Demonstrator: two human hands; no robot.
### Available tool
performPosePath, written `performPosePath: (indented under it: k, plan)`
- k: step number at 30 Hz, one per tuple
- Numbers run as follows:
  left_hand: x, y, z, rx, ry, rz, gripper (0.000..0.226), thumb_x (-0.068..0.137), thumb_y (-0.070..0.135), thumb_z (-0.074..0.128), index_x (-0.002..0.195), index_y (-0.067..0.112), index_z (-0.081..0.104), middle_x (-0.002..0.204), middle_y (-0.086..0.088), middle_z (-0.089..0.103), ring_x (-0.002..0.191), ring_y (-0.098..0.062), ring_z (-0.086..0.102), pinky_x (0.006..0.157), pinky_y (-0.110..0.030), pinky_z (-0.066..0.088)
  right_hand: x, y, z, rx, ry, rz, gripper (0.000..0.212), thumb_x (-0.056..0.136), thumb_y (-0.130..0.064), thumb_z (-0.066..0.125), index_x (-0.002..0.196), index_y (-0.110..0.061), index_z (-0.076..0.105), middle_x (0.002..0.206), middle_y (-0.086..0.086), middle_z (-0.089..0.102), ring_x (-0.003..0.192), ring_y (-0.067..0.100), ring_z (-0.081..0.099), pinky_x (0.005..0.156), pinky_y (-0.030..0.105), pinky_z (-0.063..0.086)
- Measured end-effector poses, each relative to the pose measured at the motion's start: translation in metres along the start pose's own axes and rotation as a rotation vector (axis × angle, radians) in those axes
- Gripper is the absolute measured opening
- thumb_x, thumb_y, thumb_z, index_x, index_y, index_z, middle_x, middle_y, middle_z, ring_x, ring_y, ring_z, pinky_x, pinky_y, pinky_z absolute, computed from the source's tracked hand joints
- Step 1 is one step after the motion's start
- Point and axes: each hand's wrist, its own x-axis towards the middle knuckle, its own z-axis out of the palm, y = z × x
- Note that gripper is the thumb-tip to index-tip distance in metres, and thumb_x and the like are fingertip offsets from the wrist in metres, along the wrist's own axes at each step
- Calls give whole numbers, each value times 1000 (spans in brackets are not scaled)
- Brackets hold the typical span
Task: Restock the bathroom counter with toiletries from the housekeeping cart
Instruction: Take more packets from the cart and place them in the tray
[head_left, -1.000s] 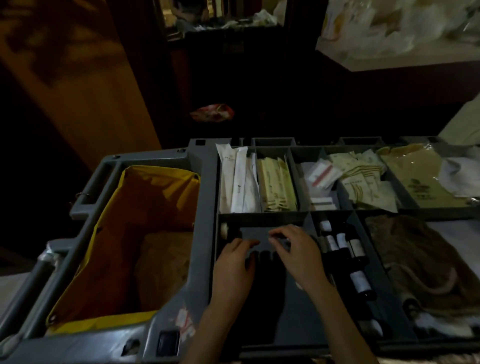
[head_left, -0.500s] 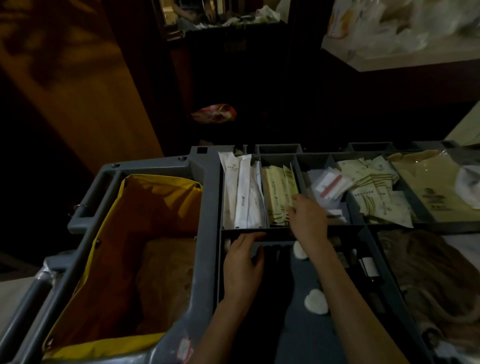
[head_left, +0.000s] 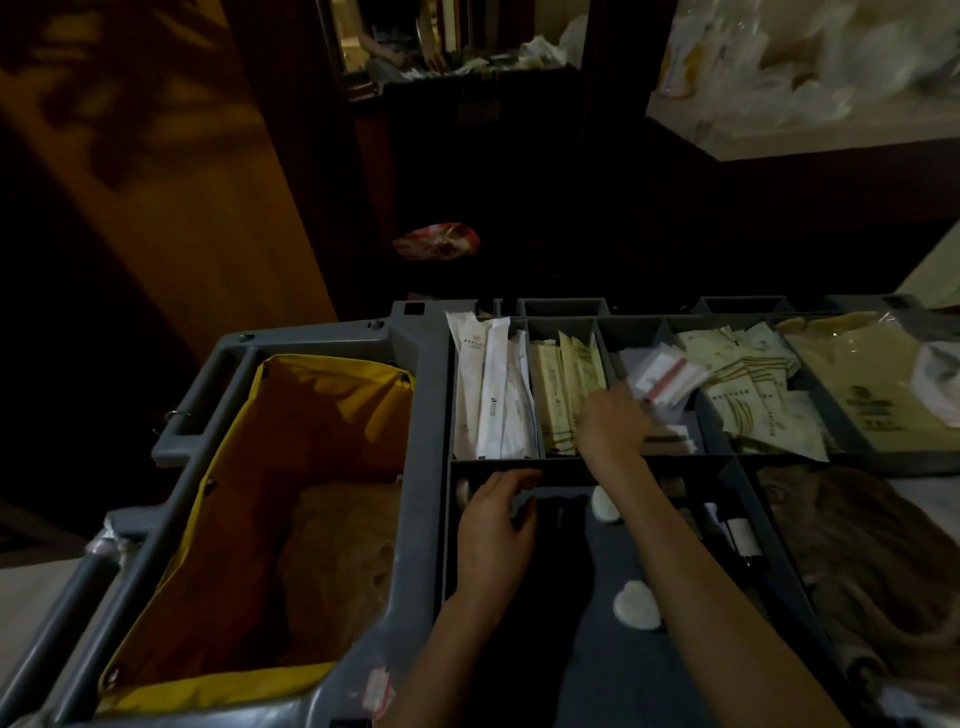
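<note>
**Right hand (head_left: 615, 423) at the sachets (head_left: 667, 371), left hand (head_left: 496, 519) idle**

The right hand's fingers are hidden, so I cannot tell whether it grasps anything. The left lies slack on the front compartment's far wall. The white sachets sit in the cart tray's (head_left: 426, 395) back row, just right of the nearer right hand, with their long sides slanting toward the far-right corner.

Fingertips of the right hand (head_left: 613, 427) out of sight among white packets (head_left: 667, 375); packet print illegible.

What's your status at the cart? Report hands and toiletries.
Left hand resting on divider. Right hand among white packets, grip hidden. Nothing blocking.
</note>
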Motion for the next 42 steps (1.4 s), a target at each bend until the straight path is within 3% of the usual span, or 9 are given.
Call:
performPosePath:
  k: [7, 10, 15, 20, 23, 26, 29, 32, 42]
  plan:
    - [-1, 5, -2, -75, -33, -32, 31, 86, 6, 60, 111, 23, 65, 107, 13, 65, 96, 4, 57, 78, -1, 41, -8, 17, -16, 100, 64, -44, 19, 92, -4, 53, 74, -8, 53, 102, 10, 66, 95, 24, 62, 64, 26, 37]
    - [0, 4, -1, -193, -47, -96, 29, 87, 9, 61, 110, 28, 64, 102, 16, 66, 95, 5, 60, 76, -10, 49, -24, 33, -25, 259, 152, -88, 13, 84, -12, 63, 92, -4, 70, 95, 11, 70, 88, 25, 65, 64, 29, 46]
    - [3, 11, -2, -495, -103, -243, 24, 92, 13, 62, 115, 20, 64, 102, 7, 71, 98, -5, 66, 86, -23, 53, -71, 40, -34, 556, 170, -193, 15, 78, -15, 74, 92, -11, 77, 89, 5, 75, 83, 20, 69, 75, 32, 54]
    - [7, 22, -7, -882, -171, -382, 25, 98, 13, 47, 114, 2, 62, 105, -13, 72, 94, -21, 70, 82, -27, 56, -117, 24, -15, 442, 227, -371, 15, 76, -14, 71, 87, -23, 76, 78, -2, 74, 71, 20, 68, 63, 33, 55]
    - [8, 16, -8, -888, -116, -407, 26, 98, 13, 47, 114, 0, 63, 109, -16, 70, 101, -26, 68, 85, -31, 56, -132, 20, -5, 369, 332, -482, 29, 66, -9, 80, 88, -28, 75, 76, -9, 71, 64, 16, 65, 51, 28, 51]
    - [7, 12, -7, -827, -101, -391, 23, 98, 9, 46, 106, 4, 67, 100, -9, 73, 94, -20, 70, 76, -25, 55, -129, 23, -1, 452, 228, -545, 25, 73, -12, 77, 90, -30, 76, 88, -14, 71, 74, 9, 66, 60, 22, 52]
    - [7, 13, -7, -786, -121, -393, 23, 97, 4, 46, 94, 6, 68, 87, -6, 73, 82, -19, 69, 70, -24, 55, -116, 32, -3, 621, 144, -486, 18, 79, -11, 73, 89, -25, 76, 92, -12, 71, 79, 7, 66, 68, 26, 55]
    - [7, 17, -6, -775, -181, -404, 23, 97, 4, 47, 91, 10, 68, 83, 0, 75, 80, -13, 70, 70, -24, 56, -94, 39, -7, 675, 260, -405, 21, 81, -2, 67, 93, -17, 74, 97, -3, 70, 86, 14, 65, 75, 27, 53]
    - [8, 20, -6, -744, -188, -452, 25, 97, 3, 45, 89, 12, 67, 78, 7, 75, 77, -7, 70, 65, -20, 55, -7, 13, 11, 216, 83, -156, 31, 93, 0, 45, 123, -4, 51, 119, 16, 60, 107, 30, 57, 83, 37, 47]
